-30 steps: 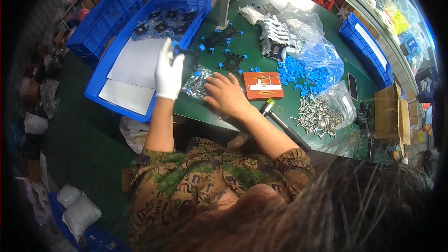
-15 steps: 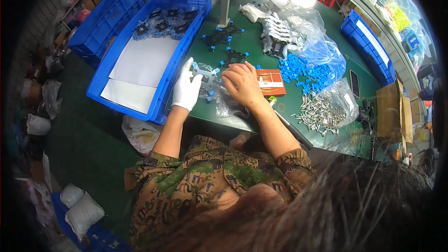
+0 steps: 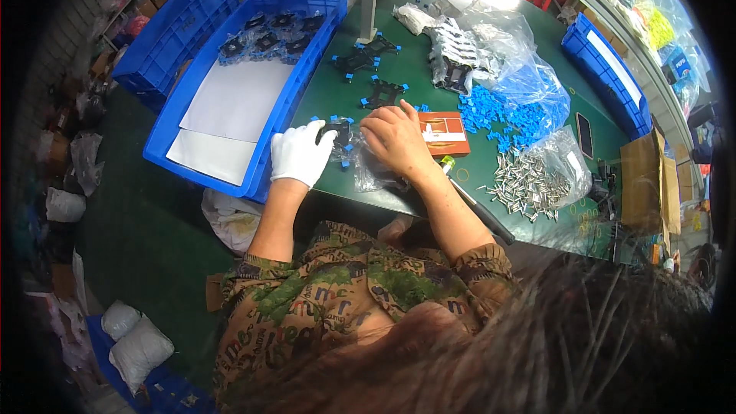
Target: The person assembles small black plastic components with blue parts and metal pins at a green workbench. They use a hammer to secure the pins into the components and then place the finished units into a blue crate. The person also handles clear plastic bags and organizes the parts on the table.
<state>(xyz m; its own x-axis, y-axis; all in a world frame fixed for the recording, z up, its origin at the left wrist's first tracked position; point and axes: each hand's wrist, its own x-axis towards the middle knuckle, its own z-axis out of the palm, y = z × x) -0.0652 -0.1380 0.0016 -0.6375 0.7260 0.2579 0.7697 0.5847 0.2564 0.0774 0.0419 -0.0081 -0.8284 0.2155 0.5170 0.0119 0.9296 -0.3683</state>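
My left hand, in a white glove, has its thumb and finger pinched at the left side of a small black bracket with blue pieces at its corners. Just right of the bracket is my bare right hand, its fingers curled down so that anything in them is hidden. Under and beside that hand lies a crumpled clear plastic bag. Two similar brackets lie farther back, one a black bracket beyond my right hand. A red-brown box stands right beside that hand.
A blue crate at left holds white sheets and several bagged brackets. Blue plastic pieces and metal screws are heaped at right, near a phone. A dark-handled tool crosses the table's front edge. A metal post rises behind.
My left hand has shifted slightly left and nearer me, its fingers now bent in at the bracket. The bracket looked pale and shiny before and looks black now. My right hand has barely moved.
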